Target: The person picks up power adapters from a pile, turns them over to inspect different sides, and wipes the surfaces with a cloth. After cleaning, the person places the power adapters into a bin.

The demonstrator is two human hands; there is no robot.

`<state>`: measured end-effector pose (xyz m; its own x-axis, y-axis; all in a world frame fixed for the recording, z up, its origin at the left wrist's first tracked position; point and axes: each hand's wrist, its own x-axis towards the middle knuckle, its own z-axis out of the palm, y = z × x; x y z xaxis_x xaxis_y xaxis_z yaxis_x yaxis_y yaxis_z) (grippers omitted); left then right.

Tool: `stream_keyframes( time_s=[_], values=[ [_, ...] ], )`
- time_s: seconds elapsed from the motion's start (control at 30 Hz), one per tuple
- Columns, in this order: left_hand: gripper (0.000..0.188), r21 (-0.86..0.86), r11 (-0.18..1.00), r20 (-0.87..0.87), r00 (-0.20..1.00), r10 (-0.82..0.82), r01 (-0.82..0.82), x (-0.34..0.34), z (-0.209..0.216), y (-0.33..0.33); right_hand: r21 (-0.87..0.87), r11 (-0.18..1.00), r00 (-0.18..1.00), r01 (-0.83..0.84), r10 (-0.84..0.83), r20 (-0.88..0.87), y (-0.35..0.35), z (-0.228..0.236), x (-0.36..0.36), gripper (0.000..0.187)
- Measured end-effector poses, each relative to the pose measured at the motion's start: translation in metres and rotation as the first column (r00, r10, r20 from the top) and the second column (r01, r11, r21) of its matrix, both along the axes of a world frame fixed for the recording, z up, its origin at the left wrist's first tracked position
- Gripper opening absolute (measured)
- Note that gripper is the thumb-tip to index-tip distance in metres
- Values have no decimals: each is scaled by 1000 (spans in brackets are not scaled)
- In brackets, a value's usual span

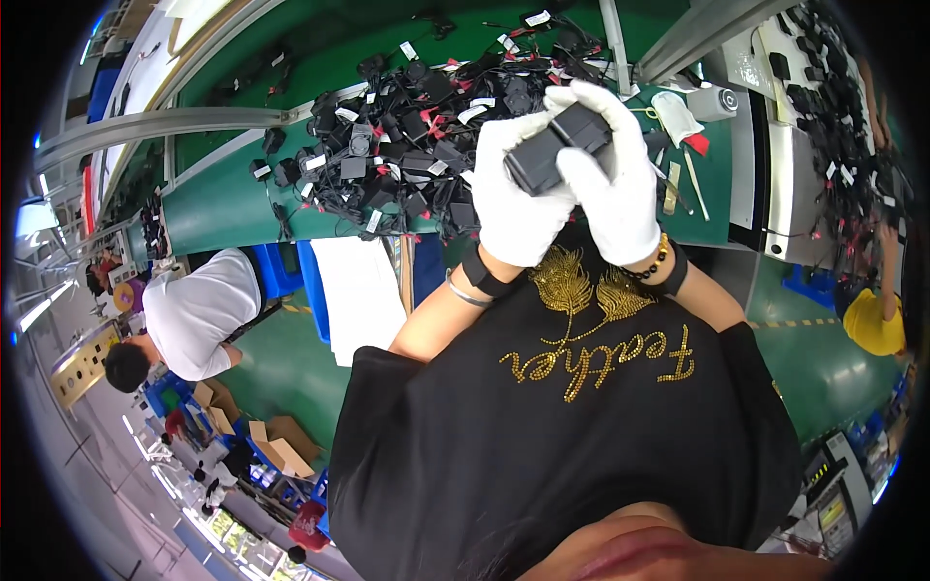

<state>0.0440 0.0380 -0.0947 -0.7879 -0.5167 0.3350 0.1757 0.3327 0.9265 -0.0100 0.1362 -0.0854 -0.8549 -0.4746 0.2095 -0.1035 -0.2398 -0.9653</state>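
My left hand (511, 205), in a white glove, is closed round a black power adapter (536, 163). Against it sits a second black adapter (582, 127), with my white-gloved right hand (622, 198) wrapped about it and the thumb across its near side. Both blocks are held up close together over the green bench, and the glove fingers hide parts of them. Behind and left of my hands lies a big heap of black adapters (354, 168) with cables, white labels and red tips.
The green bench (218, 213) carries a white packet (676, 118), a white box (712, 104) and thin tools on the right. A metal post (616, 44) rises behind. At far right, more adapters (823, 87) lie on a machine. A person in white (203, 310) bends at left.
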Motion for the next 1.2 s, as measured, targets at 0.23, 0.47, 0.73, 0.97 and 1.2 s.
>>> stream_keyframes(
  time_s=[0.23, 0.47, 0.73, 0.97, 1.2],
  values=[
    [51, -5, 998, 21, 998, 67, -67, -1, -10, 8, -193, 981, 976, -3, 45, 215, 1, -13, -24, 19],
    [52, -5, 1000, -1, 1000, -26, 26, 1, -5, 1, -12, 999, 989, -46, 47, 139, 6, 15, -3, 45],
    [52, -60, 998, 92, 996, 21, -15, -6, -1, 12, 392, 879, 895, 272, -82, -438, 3, -7, 6, 94],
    [31, -438, 836, -23, 925, -379, 331, -6, 30, -7, -502, 781, 594, 372, 216, 775, 21, 2, -31, 51],
    [24, -240, 968, -152, 982, -114, 76, -52, 62, -27, -732, 678, 622, 71, 543, 563, 43, 25, -33, 66]
  ],
)
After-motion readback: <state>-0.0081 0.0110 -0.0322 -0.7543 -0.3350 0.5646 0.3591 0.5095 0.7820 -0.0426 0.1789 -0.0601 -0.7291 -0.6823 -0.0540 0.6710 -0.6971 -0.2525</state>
